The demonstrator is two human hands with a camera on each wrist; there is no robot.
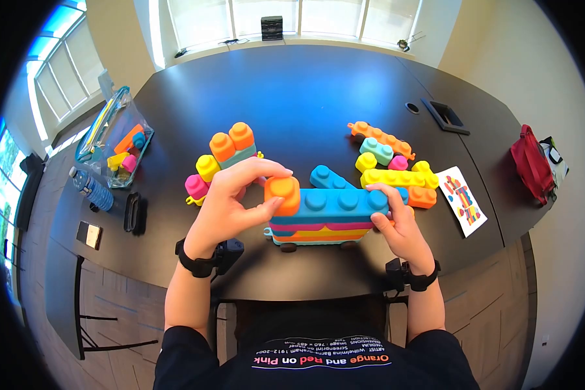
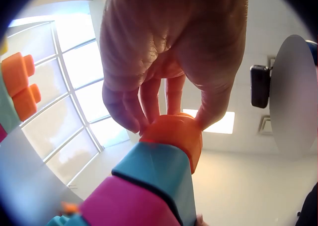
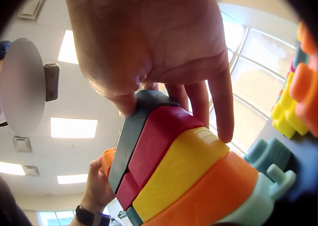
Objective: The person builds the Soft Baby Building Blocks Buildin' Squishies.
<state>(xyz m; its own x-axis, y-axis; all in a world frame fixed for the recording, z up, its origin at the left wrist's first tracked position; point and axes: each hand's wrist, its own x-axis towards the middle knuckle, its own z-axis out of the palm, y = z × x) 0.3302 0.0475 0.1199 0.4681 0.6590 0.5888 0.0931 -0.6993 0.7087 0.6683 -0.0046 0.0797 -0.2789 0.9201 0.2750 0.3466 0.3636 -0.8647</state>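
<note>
The left hand [image 1: 220, 207] is pinching a rounded orange block [image 1: 283, 196] between thumb and fingers at the left end of a long blue block [image 1: 332, 203], probably because so small a piece is calling for a fingertip grip. The right hand [image 1: 406, 233] is gripping the blue block's right end, thumb on the near side and fingers over the far side, seemingly bracing it against a push. The blue block is lying on top of a layered stack [image 1: 325, 235], which is sitting near the close edge of the surface [image 1: 305, 273], between both hands. The blocks are looking like matte, rubbery plastic with softened corners; 3 domed studs are showing along the top, 1 yellow block [image 3: 181, 167] is bearing faint wavy lines, and 2 dark wheels [image 1: 288, 247] are peeking out underneath.
</note>
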